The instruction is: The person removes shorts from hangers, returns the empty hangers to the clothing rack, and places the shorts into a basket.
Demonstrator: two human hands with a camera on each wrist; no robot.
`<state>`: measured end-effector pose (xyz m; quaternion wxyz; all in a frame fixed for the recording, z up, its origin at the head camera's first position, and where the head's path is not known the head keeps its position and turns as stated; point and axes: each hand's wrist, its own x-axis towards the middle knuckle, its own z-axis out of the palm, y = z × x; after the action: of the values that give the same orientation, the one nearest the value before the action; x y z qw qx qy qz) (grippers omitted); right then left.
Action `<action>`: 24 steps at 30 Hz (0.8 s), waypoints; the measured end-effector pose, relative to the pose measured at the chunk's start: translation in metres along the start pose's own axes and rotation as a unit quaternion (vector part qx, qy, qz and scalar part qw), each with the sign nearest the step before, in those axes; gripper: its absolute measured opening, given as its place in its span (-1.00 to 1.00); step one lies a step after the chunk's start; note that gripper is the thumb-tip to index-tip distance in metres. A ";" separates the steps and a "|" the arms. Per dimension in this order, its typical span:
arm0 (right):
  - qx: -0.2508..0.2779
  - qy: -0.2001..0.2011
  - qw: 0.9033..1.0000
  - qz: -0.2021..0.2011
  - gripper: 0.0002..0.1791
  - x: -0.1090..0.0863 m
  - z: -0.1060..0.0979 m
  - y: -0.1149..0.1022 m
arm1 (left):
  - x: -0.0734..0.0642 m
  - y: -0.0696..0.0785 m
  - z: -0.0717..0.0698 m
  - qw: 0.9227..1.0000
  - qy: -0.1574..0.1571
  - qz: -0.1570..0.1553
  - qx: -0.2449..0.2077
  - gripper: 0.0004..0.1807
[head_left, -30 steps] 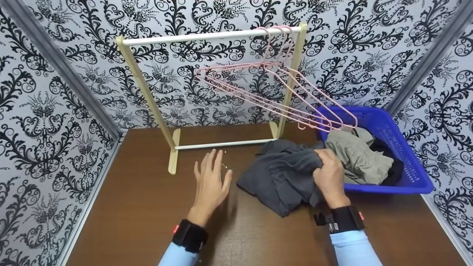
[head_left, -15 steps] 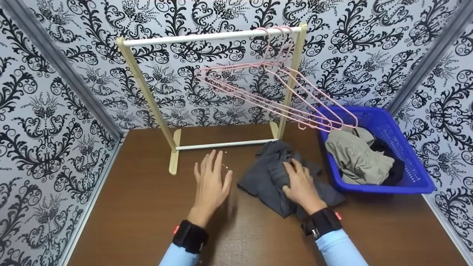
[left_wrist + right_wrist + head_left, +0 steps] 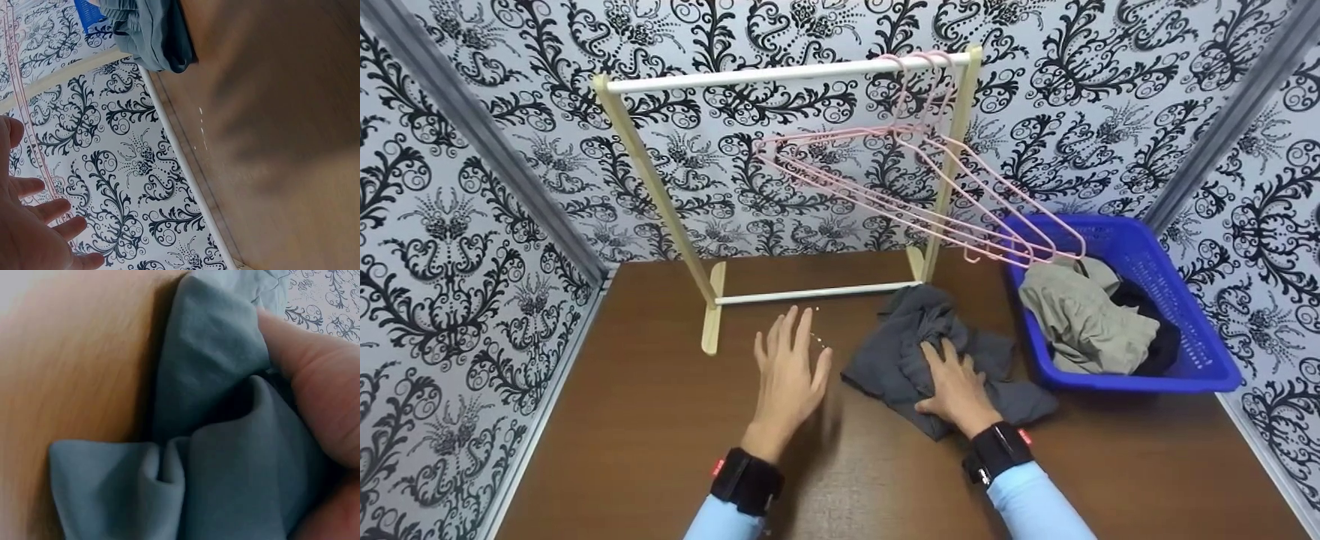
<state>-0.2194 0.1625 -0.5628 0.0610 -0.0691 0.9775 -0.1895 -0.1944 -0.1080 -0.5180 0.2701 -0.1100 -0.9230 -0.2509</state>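
Note:
A crumpled dark grey garment lies on the table below the rack's right foot. In the left wrist view this garment shows a gathered, elastic-looking band. My right hand rests on its middle with fingers spread and slightly bent. Close up in the right wrist view, the thumb lies against the loose folds. My left hand is held out to the left of the garment, fingers extended and nothing in them.
Several pink hangers hang at the right end of the rack's white top rod. A blue basket stands at the right, holding a khaki garment and black cloth. Patterned walls enclose the brown table.
My right hand has let go of the garment's right side and moved left onto its middle. The raised cloth has dropped flat on the table. My left hand stays still.

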 end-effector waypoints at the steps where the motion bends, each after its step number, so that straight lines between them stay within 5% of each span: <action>1: -0.003 0.010 1.000 -0.006 0.16 0.000 0.000 0.000 | -0.001 0.000 0.001 1.000 0.000 0.001 0.002 -0.31; 11: 0.027 0.157 0.982 -0.102 -0.30 -0.003 -0.001 0.018 | -0.003 0.006 0.007 1.000 -0.018 0.013 0.003 -0.31; 19: 0.118 0.212 0.966 -0.093 -0.32 -0.010 -0.012 0.037 | -0.005 0.009 0.010 0.999 -0.038 0.022 0.002 -0.31; 24: 0.164 0.263 0.946 -0.090 -0.32 -0.017 -0.018 0.047 | -0.005 0.010 0.012 0.999 -0.046 0.024 -0.002 -0.30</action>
<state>-0.2102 0.2149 -0.5625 -0.2053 -0.0939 0.9041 -0.3629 -0.1927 -0.0937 -0.5258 0.2332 -0.1443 -0.9311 -0.2407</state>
